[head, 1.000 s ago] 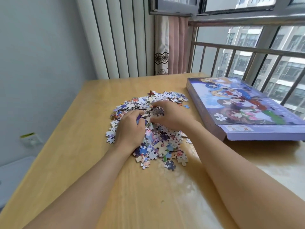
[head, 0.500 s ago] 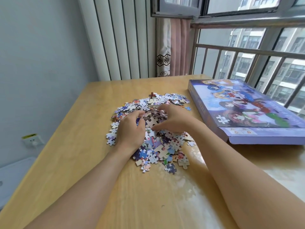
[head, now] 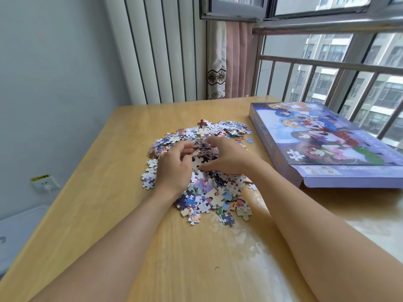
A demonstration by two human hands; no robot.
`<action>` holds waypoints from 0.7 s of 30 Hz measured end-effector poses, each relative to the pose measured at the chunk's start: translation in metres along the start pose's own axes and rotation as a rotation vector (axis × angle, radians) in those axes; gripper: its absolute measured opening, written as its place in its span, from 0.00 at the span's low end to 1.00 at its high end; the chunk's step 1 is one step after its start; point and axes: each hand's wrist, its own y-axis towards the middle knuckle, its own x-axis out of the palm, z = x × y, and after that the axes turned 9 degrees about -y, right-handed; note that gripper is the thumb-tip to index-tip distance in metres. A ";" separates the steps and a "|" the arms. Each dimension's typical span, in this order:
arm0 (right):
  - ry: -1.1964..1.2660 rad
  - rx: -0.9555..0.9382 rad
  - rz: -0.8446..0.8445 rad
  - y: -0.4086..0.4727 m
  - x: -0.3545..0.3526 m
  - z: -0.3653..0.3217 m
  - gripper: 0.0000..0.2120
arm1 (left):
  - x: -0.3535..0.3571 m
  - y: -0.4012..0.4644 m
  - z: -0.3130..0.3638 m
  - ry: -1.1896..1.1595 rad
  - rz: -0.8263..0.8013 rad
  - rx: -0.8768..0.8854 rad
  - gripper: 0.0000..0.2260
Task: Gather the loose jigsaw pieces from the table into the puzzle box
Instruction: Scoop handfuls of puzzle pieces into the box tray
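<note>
From the head camera, a heap of small, multicoloured cardboard jigsaw pieces [head: 202, 168] lies on the light yellow wooden table [head: 104, 192], roughly in the middle of its width, and both bare hands are sunk into the centre of that heap. The left hand [head: 174, 166] rests knuckles-up on the heap's left side with its fingers curled down and inward, clutching a clump of pieces; the right hand [head: 229, 158] faces it from the right with fingers and thumb likewise curled round pieces, so the clump sits between the two sets of fingertips, which nearly meet. More pieces spread out beyond the fingers toward the far edge and nearer than the wrists; they are far too many and too overlapped to count. The heap is longer than it is wide, its long axis running from the near side of the table toward the far right. One flat, rectangular lilac puzzle box with a cartoon picture on its lid [head: 327, 142] lies closed on the table to the right of the heap, close to it but apart, its long side running away from the person toward the window railing [head: 340, 66]
</note>
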 end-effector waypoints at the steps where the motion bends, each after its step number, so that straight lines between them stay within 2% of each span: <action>1: 0.003 -0.004 0.017 -0.001 -0.001 -0.001 0.38 | 0.000 0.000 0.000 -0.015 0.003 0.002 0.17; 7: 0.035 -0.017 0.080 -0.006 -0.005 -0.003 0.26 | -0.004 -0.003 0.003 -0.110 -0.028 -0.050 0.21; 12: 0.083 -0.041 0.132 -0.007 -0.008 -0.005 0.22 | -0.005 -0.003 -0.003 -0.013 -0.057 0.052 0.24; 14: 0.118 -0.040 0.132 -0.006 -0.010 -0.004 0.23 | -0.005 -0.002 -0.004 -0.032 -0.034 0.069 0.22; 18: 0.192 -0.154 0.015 -0.008 -0.014 0.000 0.33 | -0.005 0.000 -0.005 -0.150 -0.049 0.078 0.20; 21: 0.098 -0.198 0.086 -0.006 -0.009 0.000 0.28 | -0.004 0.000 -0.003 -0.175 -0.081 0.093 0.19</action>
